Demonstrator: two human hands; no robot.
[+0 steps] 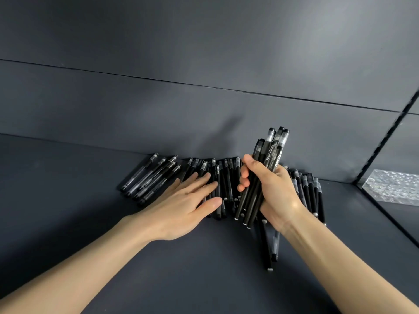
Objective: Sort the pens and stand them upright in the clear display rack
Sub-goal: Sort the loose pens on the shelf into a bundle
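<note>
**Right grip clutches pen bundle**

Head view: its fingers curl round the bundle, held near upright above the counter. The left grip lies spread flat on the loose pens. The clear rack stands far right.

Dim, cool, even light here, with a pale sheen high on the matte wall. The dark tabletop gives back almost nothing. A soft shadow lies on the wall just left of the held pens, while the right hand takes a bright spot at the wrist. The clear rack glints. The slotted strip at the right edge is smeared, and the wall seam slants under the wide lens.
</note>
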